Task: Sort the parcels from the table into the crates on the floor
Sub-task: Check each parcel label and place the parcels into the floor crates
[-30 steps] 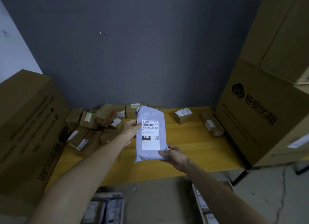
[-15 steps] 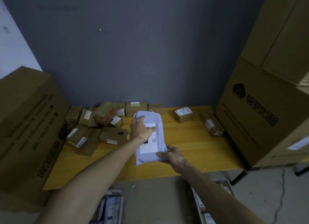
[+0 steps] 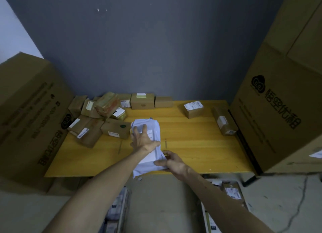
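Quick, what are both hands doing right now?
The left hand is open, fingers spread on the white parcel.
The right hand is closed, gripping the white parcel's near edge.

Open across the middle and right front of the table (image 3: 191, 145). Crowded at the left rear with a heap of brown boxes (image 3: 97, 123); toward the right rear, a small box (image 3: 193, 109) and a long box (image 3: 224, 124), apart. Walled in by the left carton (image 3: 29, 114) and right carton (image 3: 275, 114). Below, bare floor (image 3: 162, 203) between left crate (image 3: 120, 208) and right crate (image 3: 231, 192).
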